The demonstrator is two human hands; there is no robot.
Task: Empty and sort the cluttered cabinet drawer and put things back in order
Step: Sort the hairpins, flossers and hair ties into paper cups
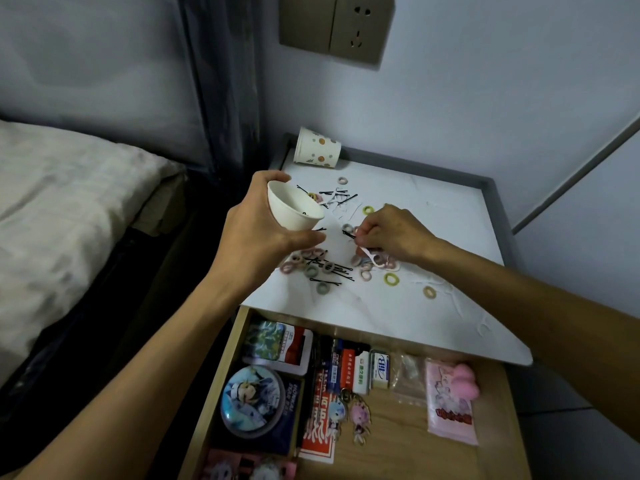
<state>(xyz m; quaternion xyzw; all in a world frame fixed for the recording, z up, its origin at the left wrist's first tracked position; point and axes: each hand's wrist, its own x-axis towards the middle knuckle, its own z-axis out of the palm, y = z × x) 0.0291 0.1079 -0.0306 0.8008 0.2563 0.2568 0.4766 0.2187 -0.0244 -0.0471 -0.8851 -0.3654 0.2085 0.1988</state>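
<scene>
Many hair ties (391, 279) crowd tabletop (346, 306) | left fingers (304, 239) grip cup (289, 216) | right fingers (365, 237) pinch hairpin (348, 233)

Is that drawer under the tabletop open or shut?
Open: the drawer is pulled out below the tabletop, its keychains showing.

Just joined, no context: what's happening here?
A person is sorting hair accessories on the cabinet top. The left hand holds a white paper cup tilted above the pile; the right hand pinches a black hairpin among scattered hair ties. A dotted cup lies on its side at the back. The drawer below is open, with items inside.
</scene>
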